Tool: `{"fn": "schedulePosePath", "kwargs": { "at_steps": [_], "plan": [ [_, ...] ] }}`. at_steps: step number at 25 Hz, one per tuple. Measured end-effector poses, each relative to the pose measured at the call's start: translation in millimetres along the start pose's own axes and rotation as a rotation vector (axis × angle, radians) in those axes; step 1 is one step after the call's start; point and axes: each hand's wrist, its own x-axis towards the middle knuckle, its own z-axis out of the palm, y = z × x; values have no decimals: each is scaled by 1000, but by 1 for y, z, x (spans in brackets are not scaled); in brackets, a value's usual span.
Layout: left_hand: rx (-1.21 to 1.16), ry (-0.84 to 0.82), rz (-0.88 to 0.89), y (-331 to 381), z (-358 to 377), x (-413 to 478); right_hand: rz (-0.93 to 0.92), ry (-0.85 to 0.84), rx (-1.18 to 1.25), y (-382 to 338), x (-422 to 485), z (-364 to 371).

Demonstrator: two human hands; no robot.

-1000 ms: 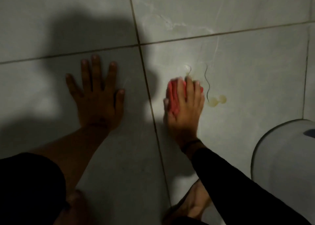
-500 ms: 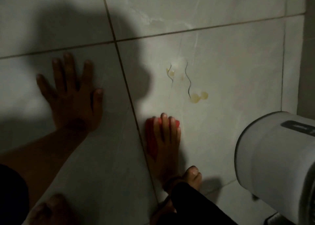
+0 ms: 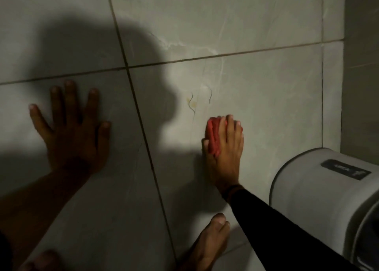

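My right hand presses a folded red cloth onto the pale grey floor tile. Its fingers curve over the cloth's top and the thumb hugs its left side. Just above the cloth, two thin dark wavy streaks and a faint yellowish smear mark the tile. My left hand lies flat on the neighbouring tile with fingers spread, holding nothing, in deep shadow.
A white rounded appliance with a dark label stands at the right, close to my right forearm. A grey wall rises behind it. My bare foot rests on the tile below the right hand. A large shadow covers the left half.
My right hand has slid the cloth up and to the right, over the spot where two yellow drops lay; those drops no longer show. The left hand stays flat.
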Motion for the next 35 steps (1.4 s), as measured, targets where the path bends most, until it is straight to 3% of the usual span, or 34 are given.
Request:
{"fn": "schedulePosePath", "kwargs": {
  "at_steps": [4,6,8,11,14,15,17,19,22,24,27,29,31,33,35],
  "plan": [
    [6,11,17,0,2,0,302,186,114,-3,87,-15],
    [16,-5,8,-1,3,1,84,181,17,-40,112,-10],
    [41,-21,-5,-3,4,1,-161,103,-53,-52,81,2],
    [44,-18,-5,-3,4,1,-105,43,-51,-19,40,-4],
    [49,2,1,-3,4,1,90,141,1,-50,97,-8],
    [52,3,10,-3,4,2,55,159,-27,-71,111,-7],
    [65,6,11,-3,5,2,-211,90,-108,-93,100,1],
    [66,8,-8,-4,4,2,-385,-14,-170,-78,57,1],
    [70,13,-4,-2,5,1,-177,54,-119,-43,68,-7],
    [69,14,5,-3,4,2,-48,115,-44,-69,96,-4],
    [62,28,7,-4,5,1,-313,-20,-222,-71,64,5],
    [66,32,-3,-4,4,0,-355,-114,-308,-28,33,-1],
    [80,28,0,-3,5,0,-168,-8,-193,8,55,-12],
    [86,25,9,-3,5,2,8,161,-126,-2,108,-19],
    [72,31,21,-4,6,2,-5,267,-81,-44,154,-19]
  ]
}}
